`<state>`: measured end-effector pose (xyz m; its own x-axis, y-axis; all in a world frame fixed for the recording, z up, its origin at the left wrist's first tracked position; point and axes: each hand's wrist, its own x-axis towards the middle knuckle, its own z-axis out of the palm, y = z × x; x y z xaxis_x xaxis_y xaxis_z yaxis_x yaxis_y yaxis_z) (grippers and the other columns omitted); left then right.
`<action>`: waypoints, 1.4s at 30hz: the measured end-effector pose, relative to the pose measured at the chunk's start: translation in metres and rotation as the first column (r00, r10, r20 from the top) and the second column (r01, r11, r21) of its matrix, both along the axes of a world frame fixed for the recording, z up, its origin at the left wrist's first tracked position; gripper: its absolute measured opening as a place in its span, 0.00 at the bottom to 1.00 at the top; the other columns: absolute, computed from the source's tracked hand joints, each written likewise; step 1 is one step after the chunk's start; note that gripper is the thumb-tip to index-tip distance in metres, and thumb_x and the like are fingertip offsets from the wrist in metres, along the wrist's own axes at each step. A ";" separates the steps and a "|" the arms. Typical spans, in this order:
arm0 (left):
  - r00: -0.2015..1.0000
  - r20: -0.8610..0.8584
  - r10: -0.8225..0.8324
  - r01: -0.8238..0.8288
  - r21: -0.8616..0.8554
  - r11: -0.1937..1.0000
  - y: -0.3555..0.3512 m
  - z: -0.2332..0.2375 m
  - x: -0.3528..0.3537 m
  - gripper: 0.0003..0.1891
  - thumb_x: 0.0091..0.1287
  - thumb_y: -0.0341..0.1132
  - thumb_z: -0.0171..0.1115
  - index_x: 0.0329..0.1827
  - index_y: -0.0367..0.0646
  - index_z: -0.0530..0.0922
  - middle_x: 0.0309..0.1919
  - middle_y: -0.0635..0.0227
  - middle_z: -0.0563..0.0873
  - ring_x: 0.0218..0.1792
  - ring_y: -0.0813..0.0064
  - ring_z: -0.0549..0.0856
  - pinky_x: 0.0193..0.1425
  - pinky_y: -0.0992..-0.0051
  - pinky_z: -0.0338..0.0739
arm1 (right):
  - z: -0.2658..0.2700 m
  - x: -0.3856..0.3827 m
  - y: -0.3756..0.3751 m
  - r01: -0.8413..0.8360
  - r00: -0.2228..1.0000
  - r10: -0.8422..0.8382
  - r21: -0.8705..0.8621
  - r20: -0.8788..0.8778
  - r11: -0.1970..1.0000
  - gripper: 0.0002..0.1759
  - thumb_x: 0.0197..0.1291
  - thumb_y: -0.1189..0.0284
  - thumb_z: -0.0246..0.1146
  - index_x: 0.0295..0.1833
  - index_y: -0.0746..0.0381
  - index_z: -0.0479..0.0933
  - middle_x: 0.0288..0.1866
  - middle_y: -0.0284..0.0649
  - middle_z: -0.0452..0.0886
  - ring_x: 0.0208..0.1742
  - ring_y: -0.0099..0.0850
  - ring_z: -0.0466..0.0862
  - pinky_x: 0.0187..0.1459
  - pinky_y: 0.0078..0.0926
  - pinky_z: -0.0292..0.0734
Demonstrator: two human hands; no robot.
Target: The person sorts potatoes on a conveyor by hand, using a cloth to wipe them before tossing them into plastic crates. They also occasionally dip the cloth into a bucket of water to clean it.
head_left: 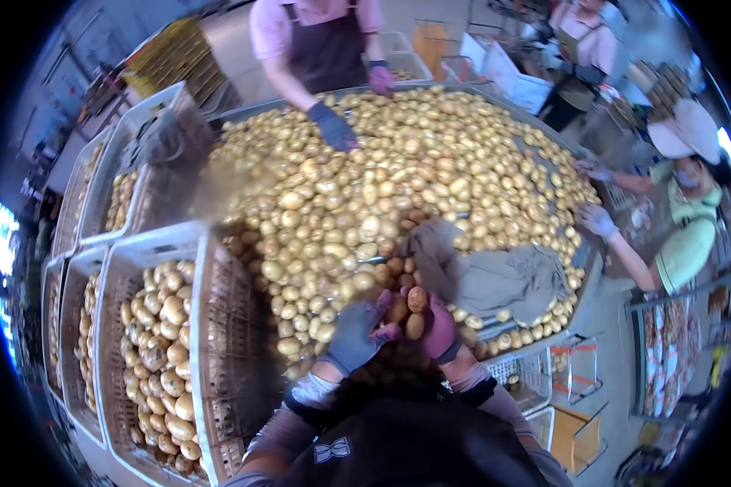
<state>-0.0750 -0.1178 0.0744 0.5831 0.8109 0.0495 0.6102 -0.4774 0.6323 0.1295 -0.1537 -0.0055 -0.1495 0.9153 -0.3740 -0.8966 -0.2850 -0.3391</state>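
Many pale yellow potatoes (382, 178) cover a wide table with a grey rim (589, 280). At the near edge my left hand (357, 331), in a grey and pink glove, curls its fingers against brownish potatoes. Beside it my right hand (440, 331), in a pink glove, is wrapped round small brown potatoes (417, 300), one of them on top of another. Shadow hides the lower ones between the hands. Just beyond lie a crumpled brown cloth (432, 247) and a grey cloth (512, 280) on the potatoes.
Stacked plastic crates (223, 357) of potatoes stand at the left. Across the table a person in an apron (325, 40) reaches in with gloved hands. Another person in green (686, 243) works at the right edge. White crates (528, 381) sit below the table at the right.
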 end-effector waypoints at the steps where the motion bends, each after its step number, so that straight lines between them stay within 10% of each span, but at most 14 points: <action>1: 0.997 0.073 -0.038 0.033 0.066 0.997 -0.004 -0.009 0.006 0.30 0.72 0.40 0.70 0.74 0.37 0.77 0.44 0.54 0.89 0.51 0.47 0.85 0.59 0.54 0.78 | 0.000 0.012 -0.009 0.041 0.999 -0.041 0.000 0.006 0.999 0.26 0.84 0.51 0.50 0.71 0.59 0.72 0.71 0.51 0.79 0.69 0.48 0.82 0.62 0.47 0.85; 7: 0.743 0.624 0.243 0.142 -0.501 0.854 0.001 -0.063 0.021 0.25 0.82 0.38 0.51 0.75 0.31 0.75 0.41 0.63 0.85 0.40 0.65 0.82 0.46 0.67 0.78 | 0.002 0.097 -0.105 0.256 0.965 -0.238 0.204 -0.109 0.945 0.32 0.83 0.46 0.47 0.68 0.63 0.74 0.68 0.56 0.79 0.61 0.53 0.84 0.41 0.34 0.86; 10: 0.943 0.333 -0.004 0.024 -0.055 0.998 0.005 -0.063 0.010 0.25 0.83 0.39 0.53 0.76 0.31 0.75 0.40 0.61 0.83 0.39 0.66 0.82 0.47 0.66 0.77 | -0.022 0.145 -0.190 0.488 0.753 -0.518 0.183 0.405 0.853 0.34 0.81 0.42 0.49 0.69 0.62 0.74 0.66 0.57 0.81 0.56 0.47 0.87 0.38 0.33 0.89; 12: 0.952 0.306 -0.010 -0.004 0.044 0.999 0.013 -0.087 -0.010 0.26 0.84 0.40 0.55 0.77 0.32 0.74 0.46 0.62 0.86 0.44 0.68 0.84 0.52 0.65 0.80 | -0.039 0.177 -0.273 0.674 0.680 -0.682 0.135 0.269 0.726 0.38 0.80 0.39 0.47 0.69 0.64 0.74 0.63 0.56 0.83 0.53 0.41 0.88 0.36 0.31 0.89; 14: 0.500 0.722 0.478 -0.057 -0.523 0.850 0.027 -0.138 -0.037 0.21 0.86 0.39 0.52 0.71 0.32 0.79 0.70 0.55 0.83 0.45 0.76 0.78 0.60 0.72 0.76 | -0.075 0.210 -0.370 0.800 0.553 -0.812 0.150 0.188 0.580 0.20 0.77 0.54 0.58 0.63 0.56 0.76 0.59 0.48 0.83 0.48 0.33 0.87 0.38 0.28 0.87; 16: 0.697 0.566 0.441 -0.260 -0.374 0.890 0.032 -0.115 -0.065 0.25 0.86 0.44 0.56 0.75 0.35 0.78 0.57 0.64 0.86 0.55 0.77 0.81 0.65 0.74 0.75 | -0.130 0.208 -0.463 0.919 -0.243 -0.231 0.300 0.942 0.258 0.21 0.76 0.53 0.56 0.55 0.59 0.79 0.44 0.40 0.83 0.48 0.33 0.87 0.39 0.22 0.86; 18: 0.591 0.618 0.519 -0.317 -0.414 0.853 0.048 -0.119 -0.095 0.25 0.86 0.45 0.55 0.76 0.34 0.77 0.55 0.69 0.86 0.52 0.81 0.81 0.62 0.77 0.76 | -0.210 0.235 -0.640 0.689 0.672 -0.714 0.187 0.195 0.700 0.20 0.76 0.53 0.56 0.57 0.56 0.81 0.49 0.36 0.86 0.51 0.35 0.86 0.53 0.34 0.86; 22: 0.560 0.570 0.601 -0.580 -0.248 0.776 0.054 -0.095 -0.106 0.24 0.84 0.40 0.60 0.76 0.35 0.77 0.51 0.73 0.86 0.48 0.85 0.79 0.56 0.80 0.77 | -0.216 0.244 -0.575 0.870 0.491 -0.732 -0.302 0.472 0.389 0.22 0.77 0.53 0.57 0.62 0.57 0.81 0.54 0.38 0.87 0.54 0.36 0.86 0.56 0.37 0.84; 25: 0.668 0.411 0.620 -0.600 -0.195 0.776 0.050 -0.091 -0.090 0.21 0.81 0.39 0.63 0.70 0.36 0.82 0.56 0.65 0.88 0.51 0.73 0.84 0.60 0.71 0.79 | -0.217 0.245 -0.433 0.991 0.095 0.161 -0.109 0.982 0.083 0.25 0.76 0.67 0.62 0.73 0.68 0.75 0.64 0.49 0.84 0.62 0.37 0.82 0.64 0.36 0.78; 29: 0.898 0.161 0.410 -0.435 0.179 0.882 0.031 -0.086 -0.065 0.20 0.77 0.39 0.64 0.67 0.39 0.84 0.59 0.53 0.87 0.62 0.53 0.83 0.70 0.57 0.76 | -0.061 0.134 -0.141 0.368 -0.460 -0.161 0.353 0.873 0.860 0.22 0.78 0.67 0.62 0.69 0.69 0.77 0.66 0.49 0.79 0.65 0.39 0.80 0.69 0.37 0.74; 31: 0.828 0.298 0.476 -0.535 0.160 0.830 0.025 -0.104 -0.065 0.19 0.77 0.37 0.64 0.66 0.39 0.84 0.59 0.54 0.87 0.62 0.54 0.83 0.70 0.58 0.76 | -0.014 0.076 -0.053 -0.031 -0.014 -0.350 0.350 0.936 0.936 0.17 0.74 0.70 0.65 0.64 0.65 0.82 0.60 0.47 0.85 0.57 0.45 0.86 0.63 0.40 0.79; 34: 0.734 0.352 0.581 -0.641 0.078 0.763 0.025 -0.101 -0.076 0.18 0.77 0.36 0.63 0.67 0.41 0.83 0.61 0.56 0.86 0.65 0.55 0.82 0.72 0.60 0.75 | -0.032 0.003 0.040 -0.556 -0.139 -0.619 0.456 0.773 0.694 0.23 0.66 0.69 0.71 0.66 0.60 0.80 0.55 0.48 0.85 0.55 0.50 0.85 0.57 0.46 0.81; 38: 0.750 0.320 0.579 -0.630 0.078 0.773 0.036 -0.089 -0.086 0.18 0.75 0.34 0.64 0.66 0.44 0.85 0.61 0.55 0.85 0.63 0.54 0.82 0.71 0.60 0.76 | -0.030 -0.048 0.057 -0.673 -0.371 -0.371 0.029 0.851 0.739 0.30 0.58 0.69 0.75 0.67 0.58 0.78 0.56 0.49 0.83 0.56 0.51 0.83 0.59 0.49 0.79; 42: 0.918 0.055 0.392 -0.379 0.408 0.831 0.062 -0.073 -0.073 0.28 0.69 0.34 0.67 0.75 0.50 0.78 0.64 0.57 0.85 0.63 0.51 0.83 0.69 0.56 0.77 | -0.075 -0.032 0.047 -0.545 -0.105 -0.334 0.227 0.937 0.807 0.31 0.56 0.69 0.78 0.64 0.61 0.75 0.56 0.46 0.81 0.55 0.47 0.83 0.61 0.45 0.78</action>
<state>-0.1478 -0.0556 0.0018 0.2341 0.8824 0.4080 0.8135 -0.4076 0.4148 0.0974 -0.1067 -0.0801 -0.1720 0.9708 0.1672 0.5317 0.2344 -0.8138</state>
